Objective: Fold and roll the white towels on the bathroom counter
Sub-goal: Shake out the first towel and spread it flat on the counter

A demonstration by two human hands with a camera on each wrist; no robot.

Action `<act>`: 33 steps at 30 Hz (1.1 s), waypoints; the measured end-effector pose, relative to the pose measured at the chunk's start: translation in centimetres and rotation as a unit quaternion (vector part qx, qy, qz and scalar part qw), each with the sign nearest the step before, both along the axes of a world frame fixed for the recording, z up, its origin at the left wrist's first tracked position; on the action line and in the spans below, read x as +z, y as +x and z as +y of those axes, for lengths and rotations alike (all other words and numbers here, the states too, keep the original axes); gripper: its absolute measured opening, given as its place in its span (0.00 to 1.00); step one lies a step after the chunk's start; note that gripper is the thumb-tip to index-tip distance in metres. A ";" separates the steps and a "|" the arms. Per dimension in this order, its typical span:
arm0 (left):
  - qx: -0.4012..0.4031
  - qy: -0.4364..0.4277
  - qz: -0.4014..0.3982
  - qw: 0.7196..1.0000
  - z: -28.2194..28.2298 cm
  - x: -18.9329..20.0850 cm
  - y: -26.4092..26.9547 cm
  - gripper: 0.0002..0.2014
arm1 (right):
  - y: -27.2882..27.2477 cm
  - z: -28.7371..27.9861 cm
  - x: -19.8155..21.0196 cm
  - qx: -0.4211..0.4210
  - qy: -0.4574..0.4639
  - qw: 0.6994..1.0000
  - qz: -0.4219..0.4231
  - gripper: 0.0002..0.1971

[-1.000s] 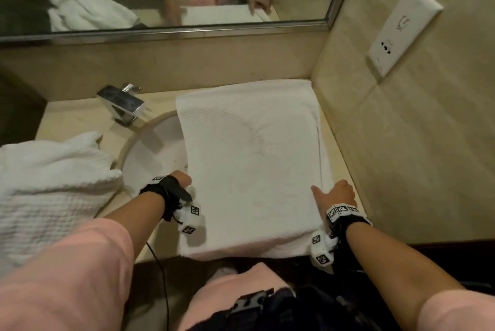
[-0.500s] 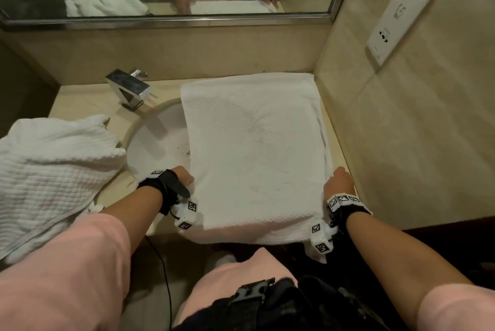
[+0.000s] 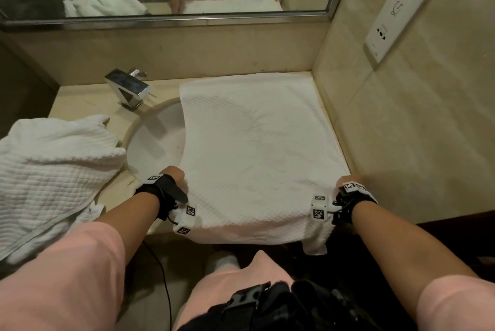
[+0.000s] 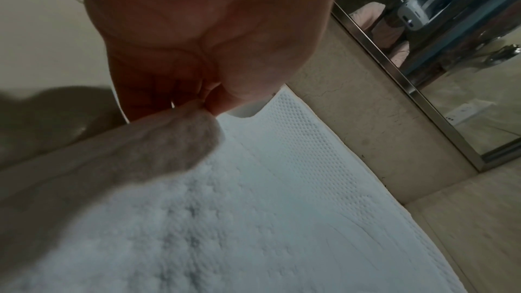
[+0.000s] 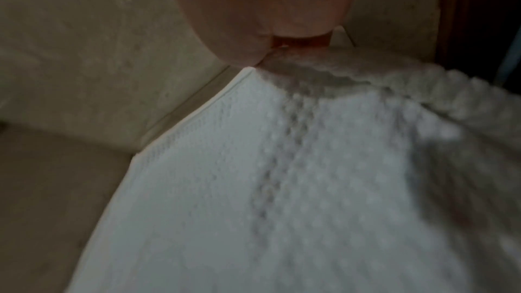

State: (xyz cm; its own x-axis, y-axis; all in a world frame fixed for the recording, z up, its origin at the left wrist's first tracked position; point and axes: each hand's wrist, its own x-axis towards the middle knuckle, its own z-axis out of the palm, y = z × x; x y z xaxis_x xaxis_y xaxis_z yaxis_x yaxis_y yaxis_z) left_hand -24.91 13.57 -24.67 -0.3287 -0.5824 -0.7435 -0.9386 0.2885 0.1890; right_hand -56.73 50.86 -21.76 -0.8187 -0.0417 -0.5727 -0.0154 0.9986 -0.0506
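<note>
Each hand, left hand (image 3: 174,174) and right hand (image 3: 349,182), pinches a side edge of the flat towel (image 3: 257,148), tight against the wall (image 3: 401,130). Two towels: the second, crumpled towel (image 3: 51,167) lies left.

Dim, warm light throughout. The head view is fairly sharp, bowed at its edges; the tap (image 3: 128,87) throws a shadow into the sink (image 3: 158,140). Both wrist views are dark; the right one is blurred, the towel (image 5: 282,186) weave smeared.
</note>
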 end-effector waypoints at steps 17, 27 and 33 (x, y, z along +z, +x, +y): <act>-0.068 0.037 -0.048 0.996 -3.7 -1.5 -4.8 0.37 | -0.3 -4.6 1.1 0.059 -0.093 0.976 0.190 0.23; 0.153 -0.072 0.114 0.979 -10.6 2.4 -14.4 0.18 | -7.3 -15.4 0.6 0.124 -0.100 0.984 0.082 0.27; 0.269 0.033 0.113 0.956 -15.9 -0.6 -17.3 0.34 | -11.5 -21.3 -0.1 0.126 -0.081 0.987 0.049 0.30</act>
